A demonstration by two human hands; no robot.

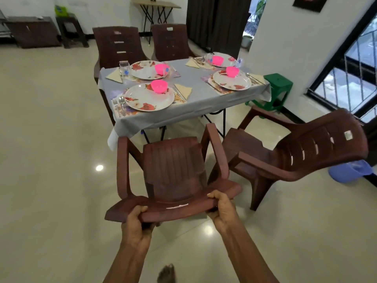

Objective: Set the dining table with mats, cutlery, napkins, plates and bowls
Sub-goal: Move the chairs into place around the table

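A brown plastic chair (173, 172) faces the dining table (200, 99), which wears a grey cloth. My left hand (136, 225) and my right hand (222, 209) both grip the top edge of the chair's backrest. The table holds several floral plates, each carrying a pink bowl (159, 86). The nearest plate (149, 97) lies on a patterned mat with a fork and spoon (120, 106) to its left and a folded beige napkin (183, 90) to its right. A drinking glass (124, 68) stands at the far left setting.
A second brown chair (302, 152) stands angled at the right, close to the one I hold. Two more brown chairs (120, 45) sit beyond the table. A green stool (275, 88) and a blue tub (348, 170) lie near the right wall. Pale tiled floor spreads to the left.
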